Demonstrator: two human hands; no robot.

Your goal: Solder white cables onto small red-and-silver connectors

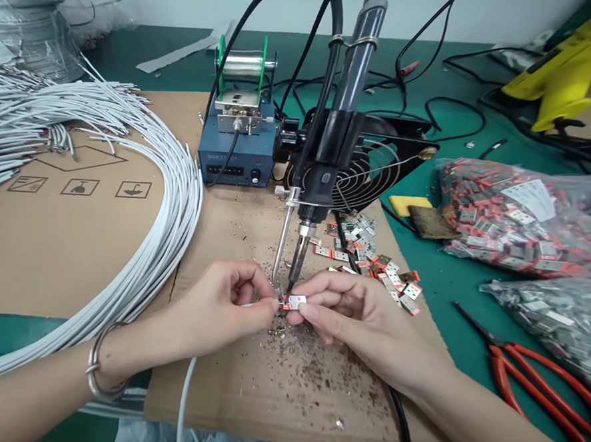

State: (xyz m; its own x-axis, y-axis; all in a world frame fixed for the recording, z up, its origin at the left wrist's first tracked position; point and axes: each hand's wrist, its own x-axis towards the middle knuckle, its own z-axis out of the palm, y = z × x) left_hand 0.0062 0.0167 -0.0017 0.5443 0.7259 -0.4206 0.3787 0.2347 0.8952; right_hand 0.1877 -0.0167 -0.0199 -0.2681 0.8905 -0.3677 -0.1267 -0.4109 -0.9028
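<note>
My left hand [225, 305] pinches the end of a white cable [184, 394], whose tail hangs down over the cardboard's front edge. Between the thumb and fingers of my right hand [354, 311] is a small metal and orange USB connector [296, 302]. The cable end and the connector meet just under the tip of a soldering iron [298, 264], which is held in a stand. Beside the iron, a thin metal feed tube [283, 242] points down to the same spot. Fingertips partly hide the joint.
Bundled white cables [175, 221] curve along the left. Behind stands a blue solder feeder [238, 148] with a fan [367, 170] beside it. Loose connectors [389, 275], bagged connectors [510, 221] and red-handled cutters [514, 361] lie right. Dark debris covers the cardboard [226, 392].
</note>
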